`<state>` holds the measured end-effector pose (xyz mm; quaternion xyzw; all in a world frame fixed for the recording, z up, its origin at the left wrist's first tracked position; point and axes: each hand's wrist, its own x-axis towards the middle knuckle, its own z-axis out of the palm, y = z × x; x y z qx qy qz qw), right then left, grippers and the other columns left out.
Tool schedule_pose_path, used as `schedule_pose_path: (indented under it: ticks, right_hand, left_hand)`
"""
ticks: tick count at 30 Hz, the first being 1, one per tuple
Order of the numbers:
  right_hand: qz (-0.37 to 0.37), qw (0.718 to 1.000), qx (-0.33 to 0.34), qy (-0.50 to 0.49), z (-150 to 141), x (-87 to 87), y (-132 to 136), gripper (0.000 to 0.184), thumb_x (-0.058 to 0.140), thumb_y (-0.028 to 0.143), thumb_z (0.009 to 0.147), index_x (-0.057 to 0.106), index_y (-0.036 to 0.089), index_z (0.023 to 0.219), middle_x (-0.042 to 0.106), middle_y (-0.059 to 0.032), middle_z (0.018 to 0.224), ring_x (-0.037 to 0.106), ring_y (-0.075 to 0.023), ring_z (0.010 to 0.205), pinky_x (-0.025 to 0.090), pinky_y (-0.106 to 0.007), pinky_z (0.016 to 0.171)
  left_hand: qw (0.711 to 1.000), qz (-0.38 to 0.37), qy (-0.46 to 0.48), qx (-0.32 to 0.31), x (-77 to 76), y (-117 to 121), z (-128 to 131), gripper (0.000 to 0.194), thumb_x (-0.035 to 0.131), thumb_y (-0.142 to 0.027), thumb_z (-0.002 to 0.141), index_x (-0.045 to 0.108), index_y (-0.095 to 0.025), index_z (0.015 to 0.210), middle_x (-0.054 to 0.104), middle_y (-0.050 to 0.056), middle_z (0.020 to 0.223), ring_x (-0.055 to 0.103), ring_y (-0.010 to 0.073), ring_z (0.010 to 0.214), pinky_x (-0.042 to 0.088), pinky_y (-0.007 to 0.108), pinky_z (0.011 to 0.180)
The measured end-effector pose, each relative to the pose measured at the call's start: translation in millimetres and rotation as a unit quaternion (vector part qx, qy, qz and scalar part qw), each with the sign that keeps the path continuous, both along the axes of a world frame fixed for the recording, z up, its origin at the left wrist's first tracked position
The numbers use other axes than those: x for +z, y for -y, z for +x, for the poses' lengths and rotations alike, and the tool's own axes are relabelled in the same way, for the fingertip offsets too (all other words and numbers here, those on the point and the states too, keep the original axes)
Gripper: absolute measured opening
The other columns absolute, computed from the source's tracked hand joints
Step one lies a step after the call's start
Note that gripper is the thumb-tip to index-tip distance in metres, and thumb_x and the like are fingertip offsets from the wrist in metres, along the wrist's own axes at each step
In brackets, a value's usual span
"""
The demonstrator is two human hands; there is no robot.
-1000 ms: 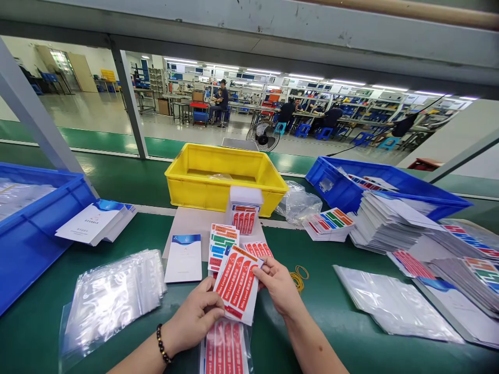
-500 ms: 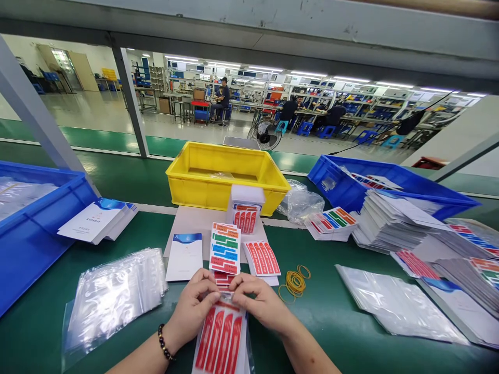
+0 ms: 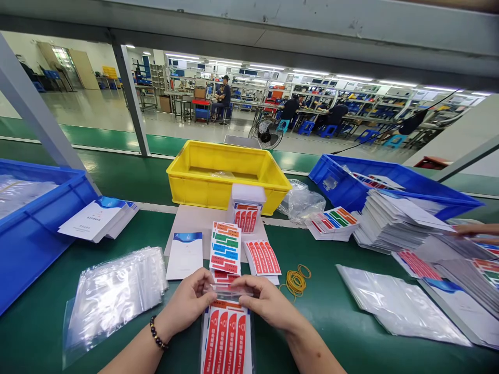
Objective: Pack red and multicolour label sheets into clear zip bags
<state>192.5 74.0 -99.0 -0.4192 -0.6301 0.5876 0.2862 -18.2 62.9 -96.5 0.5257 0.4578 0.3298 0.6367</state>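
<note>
A clear plastic bag with red-and-white label sheets inside lies in front of me. My left hand pinches the bag's top edge at its left corner, and my right hand pinches the same edge on the right. Just beyond my fingers lie multicoloured sticker sheets, partly covering other red sheets. A white booklet with a blue top is left of them. To the right sits a small pile of red label sheets, near yellow rubber bands.
Flat clear bags lie left, with booklets behind. A yellow bin stands at the back, blue bins at both sides. Paper stacks and more bags fill the right, where another person's hand reaches in.
The label sheets held above the bag a second ago have gone inside it. Both hands have come to the bag's top edge. Another person's hand has appeared at the right.
</note>
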Motion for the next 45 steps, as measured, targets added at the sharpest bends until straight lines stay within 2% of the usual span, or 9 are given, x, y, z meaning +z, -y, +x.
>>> schedule_pose_path:
  ticks: [2, 4, 10, 27, 31, 36, 40, 42, 45]
  right_hand:
    - [-0.021, 1.000, -0.010, -0.015, -0.1, -1.7, 0.4, 0.036, 0.062, 0.018, 0.069, 0.061, 0.021, 0.105, 0.060, 0.0019, 0.074, 0.054, -0.0137, 0.065, 0.042, -0.025, 0.062]
    - [-0.032, 0.999, -0.016, -0.014, -0.5, -3.7, 0.6, 0.039, 0.062, 0.018, 0.068, 0.060, 0.021, 0.106, 0.059, 0.0029, 0.070, 0.053, -0.0128, 0.062, 0.041, -0.024, 0.060]
    - [-0.041, 0.998, -0.027, 0.036, -5.1, -6.8, -0.4, 0.011, 0.063, 0.024, 0.066, 0.063, 0.017, 0.074, 0.059, 0.0013, 0.063, 0.051, -0.0126, 0.057, 0.038, -0.022, 0.054]
    - [0.135, 0.979, 0.005, 0.155, -28.5, -10.7, 11.9, 0.015, 0.052, 0.010, 0.072, 0.053, 0.017, 0.059, 0.054, 0.0026, 0.060, 0.047, -0.0114, 0.058, 0.035, -0.021, 0.055]
    - [0.218, 0.966, -0.005, 0.139, -21.2, -9.6, 8.1, 0.009, 0.055, 0.012, 0.075, 0.061, 0.018, 0.072, 0.057, -0.0010, 0.074, 0.054, -0.0146, 0.071, 0.042, -0.024, 0.064]
    - [0.345, 0.917, -0.159, 0.126, -10.7, -16.3, -3.9, 0.012, 0.051, 0.021, 0.084, 0.063, 0.019, 0.085, 0.056, -0.0035, 0.074, 0.054, -0.0172, 0.073, 0.044, -0.028, 0.065]
    - [0.386, 0.889, -0.216, 0.118, -8.0, -21.7, -8.5, 0.015, 0.047, 0.021, 0.086, 0.061, 0.019, 0.080, 0.057, -0.0037, 0.073, 0.054, -0.0169, 0.070, 0.045, -0.029, 0.065]
    - [0.394, 0.885, -0.216, 0.120, -8.0, -22.0, -8.5, 0.017, 0.046, 0.021, 0.087, 0.060, 0.019, 0.078, 0.058, -0.0037, 0.072, 0.054, -0.0169, 0.070, 0.045, -0.029, 0.064]
    - [0.401, 0.883, -0.209, 0.124, -9.2, -21.0, -7.5, 0.018, 0.045, 0.020, 0.087, 0.060, 0.019, 0.077, 0.058, -0.0036, 0.071, 0.054, -0.0170, 0.069, 0.045, -0.030, 0.064]
  left_hand:
    - [1.000, -0.029, 0.000, -0.003, 2.2, -1.0, 0.0, 0.040, 0.068, -0.046, 0.064, 0.050, -0.019, 0.088, 0.056, -0.003, 0.068, 0.055, 0.0146, 0.065, 0.038, 0.024, 0.058]
    - [0.999, -0.047, -0.015, -0.014, 2.3, -2.0, 0.2, 0.039, 0.068, -0.048, 0.063, 0.053, -0.017, 0.080, 0.058, -0.001, 0.067, 0.057, 0.0160, 0.065, 0.038, 0.025, 0.057]
    - [0.999, -0.015, -0.052, -0.006, -6.8, -2.5, 1.6, 0.034, 0.063, -0.047, 0.066, 0.049, -0.017, 0.061, 0.059, 0.001, 0.064, 0.055, 0.0167, 0.065, 0.038, 0.025, 0.057]
    - [0.989, 0.067, -0.122, -0.048, -13.6, 2.6, 12.8, 0.015, 0.052, -0.021, 0.069, 0.050, -0.016, 0.055, 0.050, -0.002, 0.058, 0.045, 0.0118, 0.058, 0.036, 0.023, 0.056]
    - [0.956, 0.217, -0.194, -0.027, -9.5, 1.7, 5.4, 0.008, 0.058, -0.024, 0.071, 0.061, -0.017, 0.073, 0.057, 0.002, 0.075, 0.052, 0.0167, 0.074, 0.042, 0.027, 0.068]
    - [0.850, 0.452, -0.267, 0.041, -7.8, 13.0, 6.1, 0.023, 0.052, -0.023, 0.077, 0.059, -0.015, 0.098, 0.058, 0.010, 0.090, 0.053, 0.0225, 0.087, 0.046, 0.038, 0.077]
    - [0.792, 0.517, -0.304, -0.116, -23.1, 34.1, 24.4, 0.040, 0.052, -0.026, 0.078, 0.052, -0.019, 0.117, 0.056, 0.013, 0.116, 0.046, 0.0294, 0.114, 0.032, 0.051, 0.099]
    - [0.775, 0.487, -0.340, -0.216, -36.9, 42.8, 33.5, 0.059, 0.054, -0.042, 0.077, 0.038, -0.025, 0.132, 0.041, 0.014, 0.137, 0.033, 0.0378, 0.126, 0.025, 0.060, 0.100]
    - [0.771, 0.407, -0.384, -0.304, -54.3, 49.5, 41.4, 0.061, 0.047, -0.049, 0.081, 0.029, -0.030, 0.137, 0.026, 0.016, 0.146, 0.021, 0.0487, 0.128, 0.021, 0.073, 0.091]
